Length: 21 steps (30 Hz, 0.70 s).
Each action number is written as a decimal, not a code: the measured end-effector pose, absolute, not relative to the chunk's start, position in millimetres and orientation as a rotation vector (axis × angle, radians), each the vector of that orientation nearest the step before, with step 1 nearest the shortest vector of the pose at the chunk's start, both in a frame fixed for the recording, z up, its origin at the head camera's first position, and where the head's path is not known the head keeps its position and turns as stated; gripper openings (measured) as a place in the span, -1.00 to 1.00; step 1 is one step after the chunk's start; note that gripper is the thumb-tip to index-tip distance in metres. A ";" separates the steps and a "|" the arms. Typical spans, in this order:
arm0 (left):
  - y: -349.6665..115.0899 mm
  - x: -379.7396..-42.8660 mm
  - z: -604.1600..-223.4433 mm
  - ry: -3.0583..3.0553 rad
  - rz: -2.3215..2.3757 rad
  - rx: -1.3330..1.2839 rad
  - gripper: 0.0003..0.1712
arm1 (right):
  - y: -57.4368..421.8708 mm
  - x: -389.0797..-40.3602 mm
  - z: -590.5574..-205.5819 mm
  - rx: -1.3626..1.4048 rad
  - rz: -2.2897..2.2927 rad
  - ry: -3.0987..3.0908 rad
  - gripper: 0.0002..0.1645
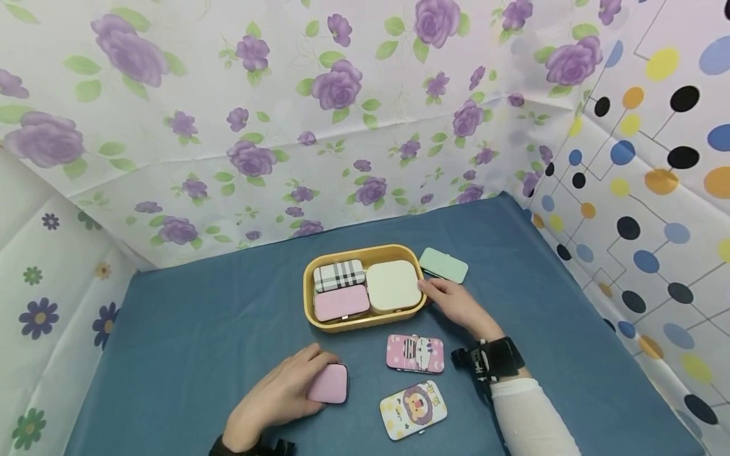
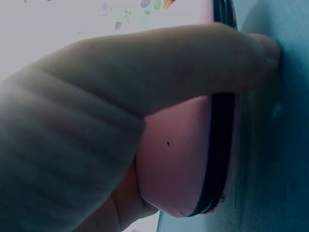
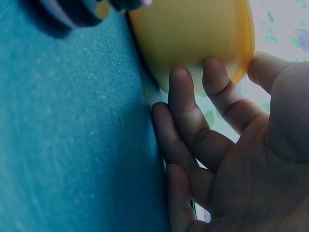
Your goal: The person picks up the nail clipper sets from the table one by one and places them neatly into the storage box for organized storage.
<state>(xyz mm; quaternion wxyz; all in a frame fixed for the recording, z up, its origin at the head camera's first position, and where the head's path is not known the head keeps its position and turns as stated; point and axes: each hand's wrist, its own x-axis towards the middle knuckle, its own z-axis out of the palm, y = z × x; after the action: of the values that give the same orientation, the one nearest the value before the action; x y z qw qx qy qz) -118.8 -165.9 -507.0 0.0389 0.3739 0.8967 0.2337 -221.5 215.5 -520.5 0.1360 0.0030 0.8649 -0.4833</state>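
Observation:
My left hand grips a small pink case by its sides, on the blue cloth. In the left wrist view one digit lies across the pink case and its dark seam. At the right end of a yellow basket, my right hand holds the rim. The right wrist view has the thumb at the rim and fingertips against the outer wall. Inside the basket lie a plaid case, a pink case and a cream square case.
A mint-green case lies beyond the basket's right end, close to my right hand. In front of the basket are a pink cartoon tin and a yellow-white lion tin. Patterned sheets stand behind and at both sides.

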 end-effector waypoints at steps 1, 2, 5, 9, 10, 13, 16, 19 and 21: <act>-165.8 -118.6 -506.8 2.743 0.717 1.138 -0.18 | 215.6 -221.5 -520.8 0.010 -1.397 2.506 -0.33; -165.6 -118.5 -506.5 2.737 0.713 1.122 -0.18 | 215.6 -221.4 -521.0 0.010 -1.396 2.508 -0.33; -165.4 -118.7 -505.3 2.725 0.710 1.080 -0.18 | 215.8 -221.2 -521.4 0.002 -1.397 2.514 -0.32; -165.5 -119.3 -502.6 2.714 0.724 1.066 -0.17 | 215.9 -221.1 -521.4 -0.011 -1.400 2.517 -0.31; -165.4 -119.4 -501.8 2.713 0.731 1.063 -0.17 | 215.9 -221.2 -521.5 -0.011 -1.402 2.513 -0.31; -164.5 -119.7 -500.0 2.716 0.746 1.051 -0.16 | 216.1 -221.6 -521.8 -0.008 -1.410 2.503 -0.30; -163.1 -120.0 -498.4 2.737 0.771 1.052 -0.15 | 216.5 -221.9 -522.5 -0.010 -1.416 2.499 -0.30; -162.3 -120.0 -497.2 2.772 0.798 1.069 -0.15 | 217.0 -221.8 -523.2 -0.009 -1.416 2.500 -0.30; -162.1 -119.9 -496.1 2.795 0.821 1.085 -0.16 | 217.2 -221.5 -523.6 -0.006 -1.417 2.497 -0.30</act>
<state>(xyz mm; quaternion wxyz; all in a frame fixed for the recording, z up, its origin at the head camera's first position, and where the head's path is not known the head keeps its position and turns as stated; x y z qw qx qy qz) -119.9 -162.1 -496.1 0.0167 0.3490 0.8990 0.2641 -221.5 217.2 -523.6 0.1347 -0.0019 0.8618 -0.4890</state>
